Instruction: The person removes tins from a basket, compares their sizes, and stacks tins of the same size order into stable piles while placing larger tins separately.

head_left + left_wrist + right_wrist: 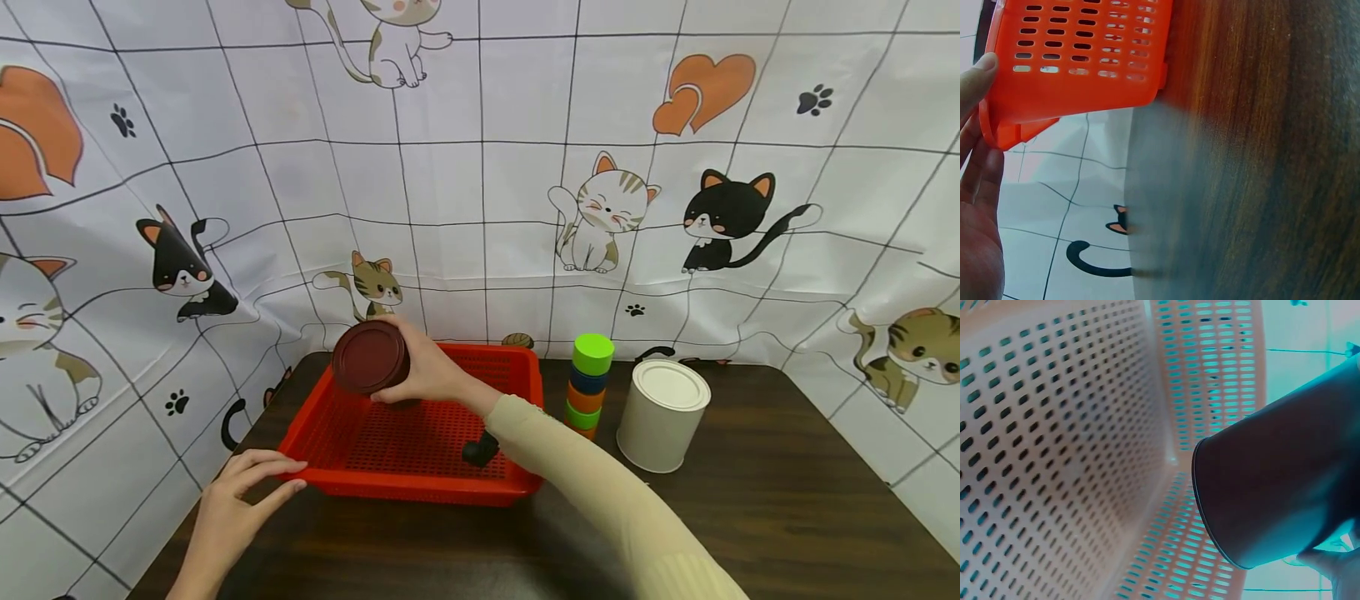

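Observation:
A dark red round canister (pixel 367 357), its lid or end facing the head camera, is tilted above the back left part of a red perforated plastic basket (pixel 405 485). My right hand (pixel 423 367) grips it round the side. In the right wrist view the canister (pixel 1279 487) looks nearly black and hangs over the basket's corner, with a little of the hand showing at the lower right. My left hand (pixel 238 500) pinches the basket's front left corner rim. Thumb and fingers lie on either side of that rim (pixel 988 119) in the left wrist view.
Right of the basket stands a stack of coloured round pieces (pixel 588 379), green on top. Beside it is a cream-white lidded can (pixel 663 417). The dark wooden table (pixel 780 500) meets a cat-print sheet (pixel 480 192) at the back and sides.

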The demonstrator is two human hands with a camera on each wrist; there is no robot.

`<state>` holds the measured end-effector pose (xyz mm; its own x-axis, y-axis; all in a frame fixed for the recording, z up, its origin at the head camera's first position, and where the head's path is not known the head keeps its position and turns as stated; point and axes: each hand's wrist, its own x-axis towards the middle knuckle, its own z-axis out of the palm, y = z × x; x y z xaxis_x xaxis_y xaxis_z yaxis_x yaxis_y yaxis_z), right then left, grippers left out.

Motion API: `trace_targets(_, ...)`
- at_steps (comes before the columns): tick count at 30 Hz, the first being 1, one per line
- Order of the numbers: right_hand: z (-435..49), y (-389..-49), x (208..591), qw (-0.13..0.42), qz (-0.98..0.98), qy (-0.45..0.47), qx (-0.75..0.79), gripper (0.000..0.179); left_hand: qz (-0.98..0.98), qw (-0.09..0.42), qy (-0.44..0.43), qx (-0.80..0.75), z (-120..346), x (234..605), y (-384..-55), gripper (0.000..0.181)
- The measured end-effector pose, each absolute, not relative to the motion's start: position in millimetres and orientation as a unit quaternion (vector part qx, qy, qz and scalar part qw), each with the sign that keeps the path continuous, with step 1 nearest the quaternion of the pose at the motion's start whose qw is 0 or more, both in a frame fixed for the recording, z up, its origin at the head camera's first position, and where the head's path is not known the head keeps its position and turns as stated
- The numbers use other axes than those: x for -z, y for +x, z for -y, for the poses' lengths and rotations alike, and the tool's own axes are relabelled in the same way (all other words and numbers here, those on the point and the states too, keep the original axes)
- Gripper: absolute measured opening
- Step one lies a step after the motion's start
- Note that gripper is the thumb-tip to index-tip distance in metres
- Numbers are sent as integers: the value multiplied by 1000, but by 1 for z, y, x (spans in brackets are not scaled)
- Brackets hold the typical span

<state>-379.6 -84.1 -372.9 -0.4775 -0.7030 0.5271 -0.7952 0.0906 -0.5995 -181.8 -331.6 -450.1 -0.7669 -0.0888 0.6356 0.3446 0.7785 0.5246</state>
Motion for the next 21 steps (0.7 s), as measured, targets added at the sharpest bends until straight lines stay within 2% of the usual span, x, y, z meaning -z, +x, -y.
trace_targets(6, 70, -369, 352, 63, 720, 488, -490, 103, 883, 332, -71, 323, 333, 452, -183, 39)
trace_targets(14, 34, -327, 313, 47, 693, 453, -559, 98, 883, 336, -78, 318, 333, 452, -183, 41)
trace_targets(21, 5, -313, 305, 72, 665, 442, -598, 94, 884, 339, -81, 312, 332, 451, -183, 42)
